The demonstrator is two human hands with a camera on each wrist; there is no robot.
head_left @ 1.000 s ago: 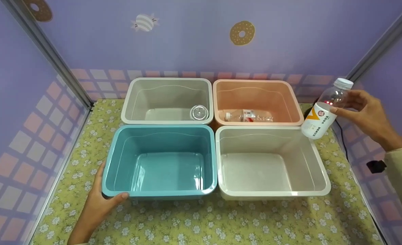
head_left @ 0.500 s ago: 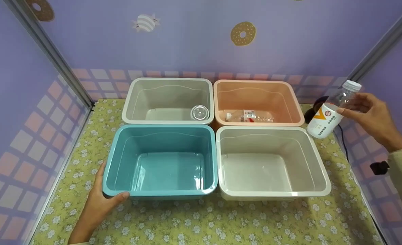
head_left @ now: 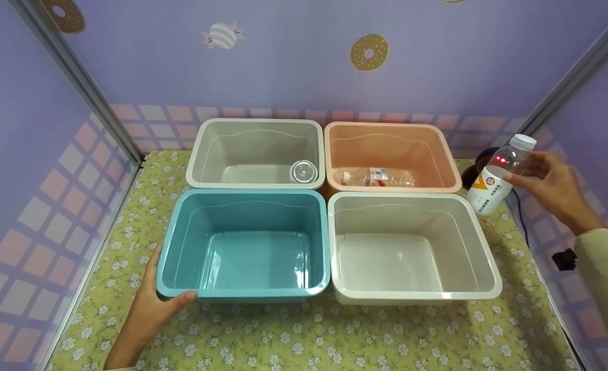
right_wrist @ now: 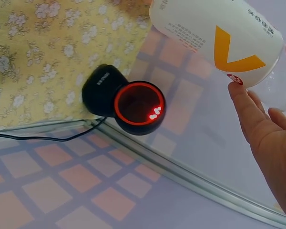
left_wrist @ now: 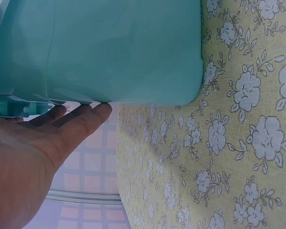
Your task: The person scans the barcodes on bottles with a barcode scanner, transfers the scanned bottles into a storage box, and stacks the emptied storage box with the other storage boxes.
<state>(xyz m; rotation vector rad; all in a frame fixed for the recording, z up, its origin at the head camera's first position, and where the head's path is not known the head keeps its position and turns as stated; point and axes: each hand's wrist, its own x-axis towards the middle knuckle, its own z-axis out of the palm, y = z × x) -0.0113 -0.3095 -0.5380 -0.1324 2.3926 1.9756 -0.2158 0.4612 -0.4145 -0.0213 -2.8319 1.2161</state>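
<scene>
My right hand [head_left: 554,188] pinches a capped plastic bottle [head_left: 489,188] between thumb and fingers, high up near its clear shoulder. The bottle leans, its white cap up and to the right, and red dots of light show on its clear part. Its white label carries an orange V [right_wrist: 231,55]. Behind its base, in the head view, stands a black scanner [head_left: 471,175] with a glowing red ring [right_wrist: 139,108]. My left hand [head_left: 149,309] rests at the near left corner of a teal bin [head_left: 242,293], thumb along the front rim, straight fingers [left_wrist: 81,124] against the side.
Beside the teal bin stands an off-white bin [head_left: 417,295]. Behind them, a grey bin [head_left: 255,122] contains a clear round container [head_left: 304,171], and a peach bin [head_left: 386,125] contains a lying bottle [head_left: 376,176]. A cable [right_wrist: 43,138] runs from the scanner along the wall.
My right hand first shifted the bottle to the right, then brought it slightly down and back left, near the scanner. The left hand stays at the teal bin's corner.
</scene>
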